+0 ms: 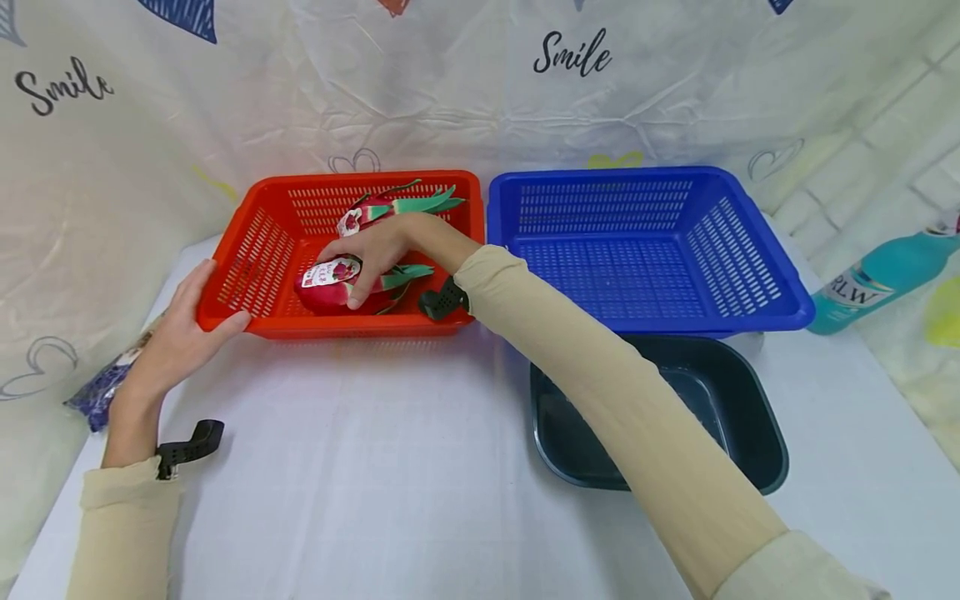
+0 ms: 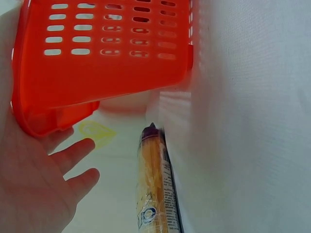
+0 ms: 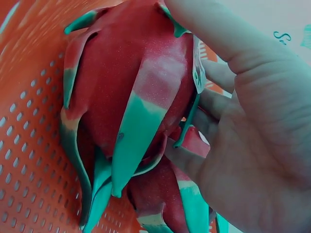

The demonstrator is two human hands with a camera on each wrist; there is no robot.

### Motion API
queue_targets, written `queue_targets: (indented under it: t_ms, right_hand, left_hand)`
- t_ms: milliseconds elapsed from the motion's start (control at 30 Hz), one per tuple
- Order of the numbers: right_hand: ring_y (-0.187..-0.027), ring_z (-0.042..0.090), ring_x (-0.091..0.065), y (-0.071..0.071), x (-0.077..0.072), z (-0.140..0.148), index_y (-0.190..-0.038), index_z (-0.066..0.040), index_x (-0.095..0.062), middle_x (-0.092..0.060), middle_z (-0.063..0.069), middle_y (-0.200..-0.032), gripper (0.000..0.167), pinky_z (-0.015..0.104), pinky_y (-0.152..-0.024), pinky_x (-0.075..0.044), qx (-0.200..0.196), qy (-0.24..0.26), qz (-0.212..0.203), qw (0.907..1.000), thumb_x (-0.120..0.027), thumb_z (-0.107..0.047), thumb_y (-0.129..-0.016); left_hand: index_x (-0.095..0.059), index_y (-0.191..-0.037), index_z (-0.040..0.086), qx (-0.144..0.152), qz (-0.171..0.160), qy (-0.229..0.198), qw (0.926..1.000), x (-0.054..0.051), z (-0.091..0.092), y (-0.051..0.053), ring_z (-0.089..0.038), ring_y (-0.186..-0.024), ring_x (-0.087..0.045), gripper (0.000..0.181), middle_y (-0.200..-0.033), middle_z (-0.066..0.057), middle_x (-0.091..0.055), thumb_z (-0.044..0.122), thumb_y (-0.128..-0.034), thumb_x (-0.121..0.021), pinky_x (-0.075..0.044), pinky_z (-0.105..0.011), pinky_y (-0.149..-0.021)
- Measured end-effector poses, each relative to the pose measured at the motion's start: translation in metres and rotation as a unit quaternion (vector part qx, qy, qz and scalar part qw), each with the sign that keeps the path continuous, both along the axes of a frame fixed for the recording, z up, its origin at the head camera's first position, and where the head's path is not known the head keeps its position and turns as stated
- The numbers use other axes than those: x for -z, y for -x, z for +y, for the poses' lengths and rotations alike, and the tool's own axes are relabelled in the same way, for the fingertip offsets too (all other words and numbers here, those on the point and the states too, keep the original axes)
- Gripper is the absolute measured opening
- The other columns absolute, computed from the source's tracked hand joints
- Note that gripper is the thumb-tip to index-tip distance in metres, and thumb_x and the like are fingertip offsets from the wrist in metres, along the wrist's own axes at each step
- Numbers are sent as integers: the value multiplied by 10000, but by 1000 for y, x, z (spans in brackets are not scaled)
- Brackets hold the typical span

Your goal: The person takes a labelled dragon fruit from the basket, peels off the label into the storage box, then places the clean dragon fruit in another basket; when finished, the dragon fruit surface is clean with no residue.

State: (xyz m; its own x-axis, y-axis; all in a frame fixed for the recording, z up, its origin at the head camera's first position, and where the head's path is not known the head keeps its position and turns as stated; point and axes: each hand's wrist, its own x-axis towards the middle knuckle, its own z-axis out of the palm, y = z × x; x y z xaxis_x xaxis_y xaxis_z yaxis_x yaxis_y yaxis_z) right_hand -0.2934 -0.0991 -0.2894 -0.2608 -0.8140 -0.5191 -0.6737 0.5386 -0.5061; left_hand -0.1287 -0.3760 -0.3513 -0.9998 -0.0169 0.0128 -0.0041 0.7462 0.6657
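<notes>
A red plastic basket [image 1: 247, 250] holds two dragon fruits with green-tipped scales. My right hand [image 1: 378, 250] reaches into it and grips the nearer dragon fruit [image 1: 318, 297], thumb and fingers round its sides. In the right wrist view this dragon fruit [image 3: 121, 73] fills the middle, and the palm [image 3: 257, 131] is beside it. The farther dragon fruit [image 1: 378, 207] lies behind, partly covered by my right hand. At the basket's front left corner, my left hand [image 1: 180, 329] touches the rim. Its fingers [image 2: 73, 155] are spread and fairly straight in the left wrist view.
A blue basket [image 1: 600, 275] stands right of the red one. In front of it sits a dark green tub [image 1: 750, 433], partly behind my right sleeve. A teal bottle [image 1: 877, 275] leans at the far right. A long package [image 2: 153, 184] lies beyond my left hand.
</notes>
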Motion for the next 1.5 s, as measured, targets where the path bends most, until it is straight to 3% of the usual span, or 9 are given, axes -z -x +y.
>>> queue_targets:
  t_ms: [567, 1167, 1500]
  right_hand:
    - [-1361, 145, -251, 1, -1, 0, -1497, -305, -219, -303, -24, -1488, 877, 262, -1006, -450, -39, 133, -322, 9994, -730, -473, -804]
    - [-1352, 126, -243, -3, -4, -3, -1421, -290, -188, -295, -30, -1458, 854, 237, -1029, -408, -8, -51, -668, 9978, -768, -363, -798]
    - [-1355, 125, -223, -3, -2, -8, -1429, -354, -178, -269, -45, -1472, 867, 247, -1034, -395, -38, -263, -502, 9984, -766, -379, -792]
  left_hand:
    - [-19, -1569, 289, 18, 23, -17, 10000, -1, 1, -1, -417, -1315, -286, 854, -1635, -90, -68, 355, -937, -589, -330, 41, -725]
    - [-13, -1569, 281, -2, 3, -67, 10000, -2, 3, 0, -408, -1301, -298, 856, -1612, -132, -124, 358, -936, -585, -355, 23, -713]
    - [3, -1567, 288, -44, -67, -70, 9999, 0, 1, 0, -415, -1294, -308, 868, -1609, -146, -126, 358, -935, -587, -344, 26, -719]
